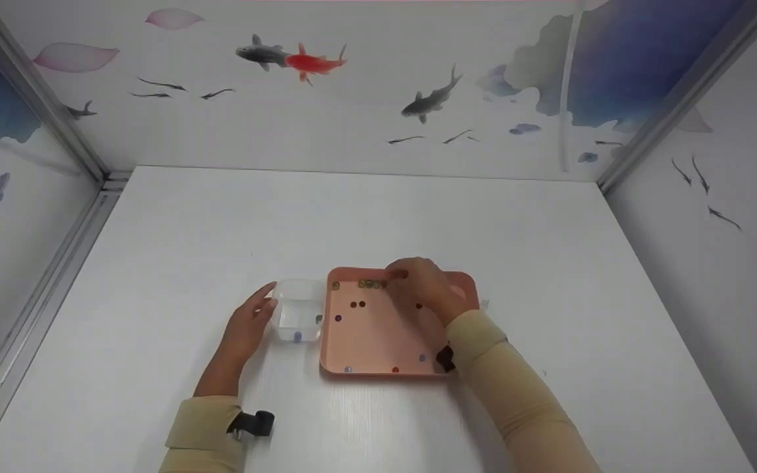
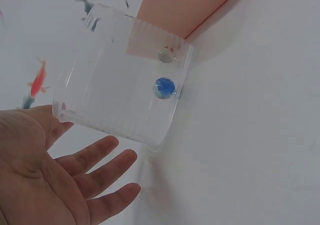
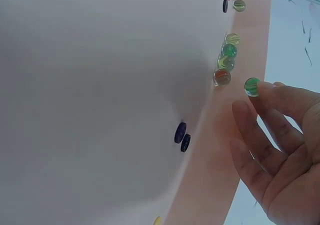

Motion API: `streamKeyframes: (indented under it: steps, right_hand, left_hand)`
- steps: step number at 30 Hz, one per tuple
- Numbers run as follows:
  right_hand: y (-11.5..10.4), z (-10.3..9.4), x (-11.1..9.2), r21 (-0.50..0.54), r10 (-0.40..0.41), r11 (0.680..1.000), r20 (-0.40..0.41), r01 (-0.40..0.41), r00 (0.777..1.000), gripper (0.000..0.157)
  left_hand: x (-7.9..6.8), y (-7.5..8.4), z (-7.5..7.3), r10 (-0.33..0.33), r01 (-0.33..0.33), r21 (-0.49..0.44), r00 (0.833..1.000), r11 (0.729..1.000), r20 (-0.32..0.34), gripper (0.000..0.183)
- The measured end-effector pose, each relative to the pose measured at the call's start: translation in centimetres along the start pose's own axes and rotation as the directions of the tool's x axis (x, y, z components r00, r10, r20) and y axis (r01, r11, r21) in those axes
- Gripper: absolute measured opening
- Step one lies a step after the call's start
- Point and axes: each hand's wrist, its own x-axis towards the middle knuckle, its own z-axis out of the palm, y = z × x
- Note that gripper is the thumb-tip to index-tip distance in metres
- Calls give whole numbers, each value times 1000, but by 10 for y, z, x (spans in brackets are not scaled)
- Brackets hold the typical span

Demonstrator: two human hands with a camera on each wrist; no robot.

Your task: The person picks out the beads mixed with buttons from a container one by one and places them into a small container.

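Note:
My right hand is over the far edge of a pink tray. Between thumb and fingertip it pinches a green-streaked glass marble, raised near the tray wall in the right wrist view. Several more marbles lie in a row along that wall. To the tray's left stands a clear plastic container holding a blue marble and a pale greenish marble. My left hand is at the container's left side, fingers spread and loosely extended, fingertips right at its wall.
Small dark buttons are scattered in the tray. Near its front edge lie a red piece and pale blue marbles. The white table is bounded by printed panels at the back and both sides.

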Motion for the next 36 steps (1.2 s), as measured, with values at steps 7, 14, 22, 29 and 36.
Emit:
streamKeyframes:
  steps: [7, 14, 22, 29, 36]
  right_hand:
    - [3, -3, 0, 98, -35, 994, -10, 36, 999, 26]
    - [2, -4, 2, 148, -44, 988, -11, 46, 999, 27]
    - [-2, -10, -2, 259, -16, 966, -14, 19, 1000, 27]
    - [-6, -13, -3, 272, 0, 962, -44, 12, 999, 26]
    - [-11, -15, -4, 293, 5, 956, -77, 18, 997, 23]
  left_hand:
    - [1, -1, 0, 2, -2, -20, 1000, 1000, 2, 48]
    - [2, -2, 0, -10, 10, -27, 1000, 1000, 10, 49]
    - [1, -1, 0, -15, 16, -18, 1000, 1000, 10, 49]
    - [1, -1, 0, -40, 40, -20, 999, 999, 19, 49]
    - [1, 0, 0, -40, 40, -21, 999, 999, 19, 49]
